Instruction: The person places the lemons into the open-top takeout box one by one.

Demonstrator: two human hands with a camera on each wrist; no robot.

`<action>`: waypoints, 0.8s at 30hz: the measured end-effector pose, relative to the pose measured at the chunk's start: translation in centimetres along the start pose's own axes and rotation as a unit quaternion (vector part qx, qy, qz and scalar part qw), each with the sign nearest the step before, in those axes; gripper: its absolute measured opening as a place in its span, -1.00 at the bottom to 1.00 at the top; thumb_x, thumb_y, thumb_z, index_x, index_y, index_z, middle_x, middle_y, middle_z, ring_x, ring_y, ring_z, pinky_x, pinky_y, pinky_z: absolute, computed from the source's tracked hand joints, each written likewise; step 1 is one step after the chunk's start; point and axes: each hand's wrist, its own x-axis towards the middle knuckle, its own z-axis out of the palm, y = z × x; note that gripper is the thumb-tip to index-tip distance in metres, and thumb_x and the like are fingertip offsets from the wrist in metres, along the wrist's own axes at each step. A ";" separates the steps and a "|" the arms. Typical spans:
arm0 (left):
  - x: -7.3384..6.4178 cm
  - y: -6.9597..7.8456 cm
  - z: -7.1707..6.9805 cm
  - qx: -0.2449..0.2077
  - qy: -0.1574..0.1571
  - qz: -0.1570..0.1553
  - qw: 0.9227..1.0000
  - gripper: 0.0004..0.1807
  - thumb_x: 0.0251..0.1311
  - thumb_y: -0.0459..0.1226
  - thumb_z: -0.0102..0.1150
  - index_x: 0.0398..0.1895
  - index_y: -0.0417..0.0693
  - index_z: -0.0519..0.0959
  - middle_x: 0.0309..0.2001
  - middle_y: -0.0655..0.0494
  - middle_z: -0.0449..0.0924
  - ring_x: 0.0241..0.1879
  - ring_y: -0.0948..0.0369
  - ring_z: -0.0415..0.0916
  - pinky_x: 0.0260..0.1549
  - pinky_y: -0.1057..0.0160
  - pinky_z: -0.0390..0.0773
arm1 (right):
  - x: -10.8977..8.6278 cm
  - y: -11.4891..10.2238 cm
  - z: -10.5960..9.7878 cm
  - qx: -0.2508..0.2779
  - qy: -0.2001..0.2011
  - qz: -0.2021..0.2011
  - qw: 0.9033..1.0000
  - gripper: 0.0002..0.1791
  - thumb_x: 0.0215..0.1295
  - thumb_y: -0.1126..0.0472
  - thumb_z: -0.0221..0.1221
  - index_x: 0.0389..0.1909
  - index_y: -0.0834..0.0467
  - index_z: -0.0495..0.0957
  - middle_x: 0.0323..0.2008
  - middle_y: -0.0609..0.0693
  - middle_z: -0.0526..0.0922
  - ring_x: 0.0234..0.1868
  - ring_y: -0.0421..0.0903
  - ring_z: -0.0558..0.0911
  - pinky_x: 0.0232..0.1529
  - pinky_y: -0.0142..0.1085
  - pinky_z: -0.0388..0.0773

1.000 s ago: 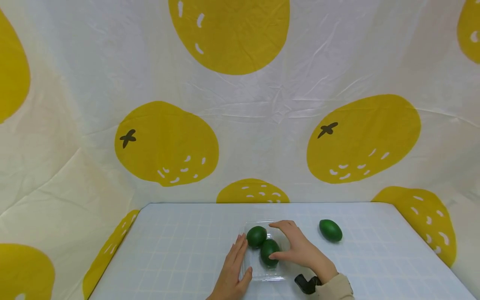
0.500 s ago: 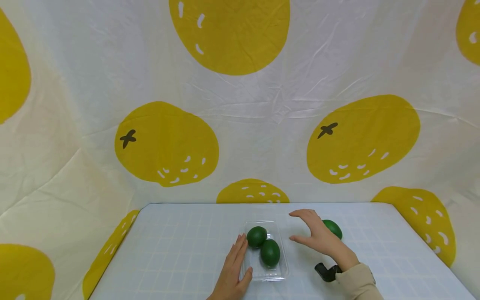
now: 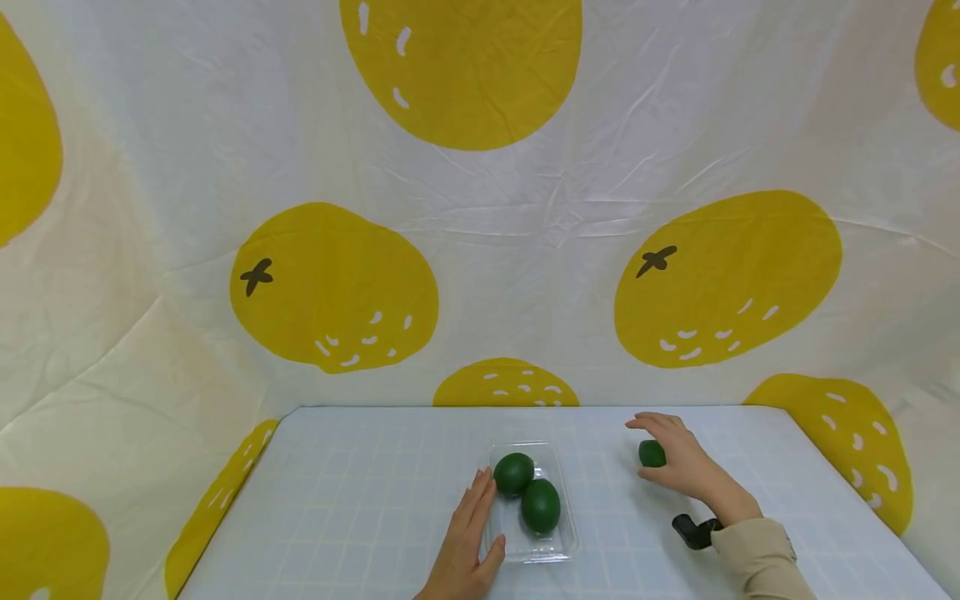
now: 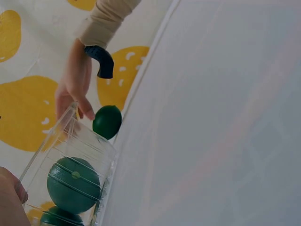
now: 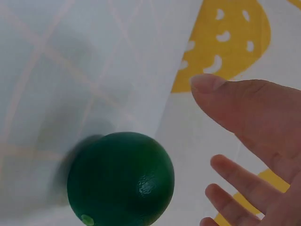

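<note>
A clear plastic box [image 3: 517,546] stands mid-table in the head view. Inside it are two green limes, one at the back [image 3: 513,475] and one nearer the front [image 3: 540,507]. My left hand [image 3: 467,542] lies along the box's left side, fingers straight against the wall. Over to the right, my right hand [image 3: 682,462] arches above a third lime [image 3: 652,454], partly covering it. Thumb and fingers are spread around that fruit. The right wrist view shows a gap between the thumb [image 5: 249,101] and the lime [image 5: 121,179], which sits on the table.
A pale checked cloth [image 3: 360,492] covers the table. Behind it hangs a white curtain [image 3: 525,275] printed with large yellow fruit. A black device [image 3: 696,532] is strapped at the right wrist, near the beige sleeve [image 3: 757,550].
My right hand has left the lime in the front of the box and moved right, coming over the loose lime. The left hand and box have stayed in place.
</note>
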 end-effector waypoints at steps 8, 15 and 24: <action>0.1 0.1 -0.1 -0.005 -0.002 -0.003 1.000 -0.21 0.11 -0.31 0.21 0.43 -0.39 0.22 0.51 -0.19 0.09 0.48 -0.10 0.06 0.43 0.39 -0.22 | -1.2 1.8 0.5 0.019 -0.063 0.031 0.997 -0.24 -0.20 0.51 0.40 0.19 0.35 0.47 0.28 0.44 0.35 0.24 0.46 0.30 0.09 0.32 0.38; 0.0 0.1 0.0 -0.004 0.005 0.005 1.000 -0.21 0.10 -0.32 0.20 0.42 -0.41 0.23 0.50 -0.22 0.10 0.47 -0.12 0.08 0.44 0.36 -0.19 | -1.9 2.5 1.1 0.031 -0.080 0.069 0.994 -0.23 -0.19 0.56 0.29 0.23 0.44 0.40 0.23 0.49 0.38 0.20 0.46 0.39 0.13 0.31 0.37; 0.0 0.1 0.0 -0.001 0.002 0.000 1.000 -0.21 0.10 -0.31 0.20 0.42 -0.40 0.23 0.50 -0.21 0.10 0.47 -0.11 0.08 0.43 0.36 -0.19 | -2.4 2.2 1.7 0.060 -0.048 0.104 0.992 -0.20 -0.14 0.51 0.42 0.24 0.47 0.37 0.22 0.52 0.38 0.18 0.47 0.41 0.11 0.31 0.38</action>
